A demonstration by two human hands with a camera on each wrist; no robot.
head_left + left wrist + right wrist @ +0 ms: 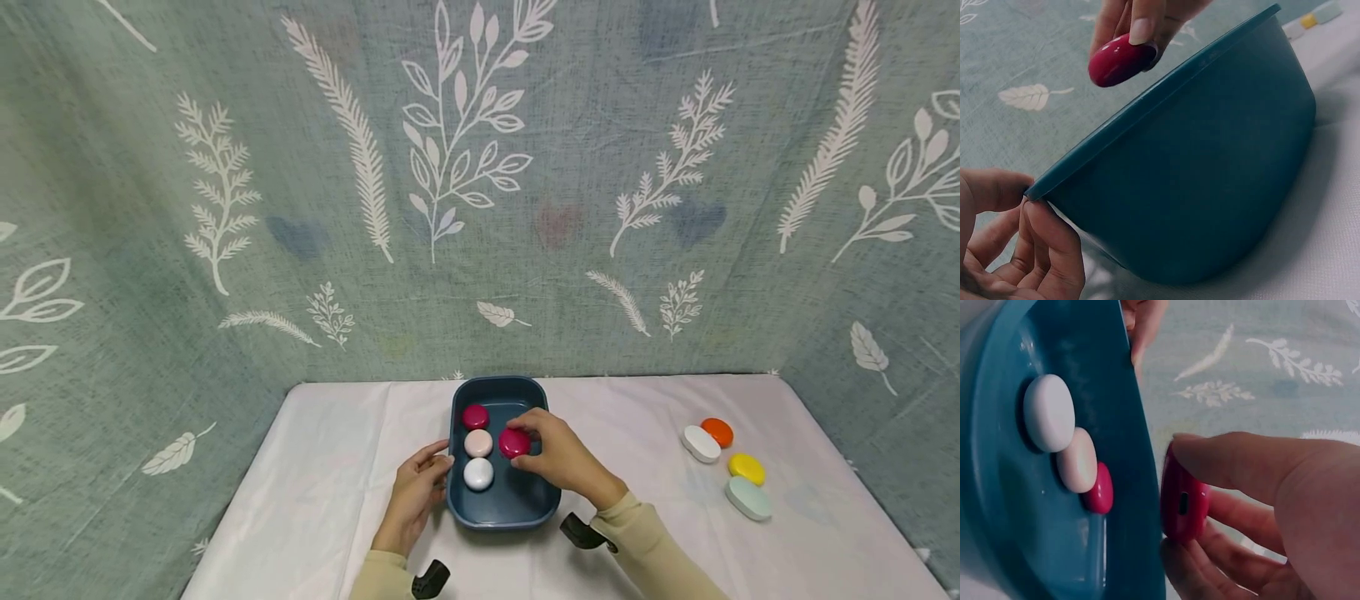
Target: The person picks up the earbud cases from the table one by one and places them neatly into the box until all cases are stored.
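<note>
A dark teal tray (504, 508) (1210, 175) (997, 487) stands on the white cloth. In it lie a magenta case (475, 416) (1100, 490), a pale pink case (477, 442) (1077, 460) and a white case (478, 473) (1049, 412) in a column. My right hand (558, 454) (1260, 506) pinches a second magenta case (514, 442) (1116, 59) (1182, 503) just above the tray, beside the column. My left hand (416, 492) (1016, 244) holds the tray's left rim with thumb and fingers.
On the cloth to the right lie four more cases: white (701, 443), orange (717, 432), yellow (746, 468) and pale mint (747, 498). A green leaf-print curtain (480, 183) closes off the back and sides.
</note>
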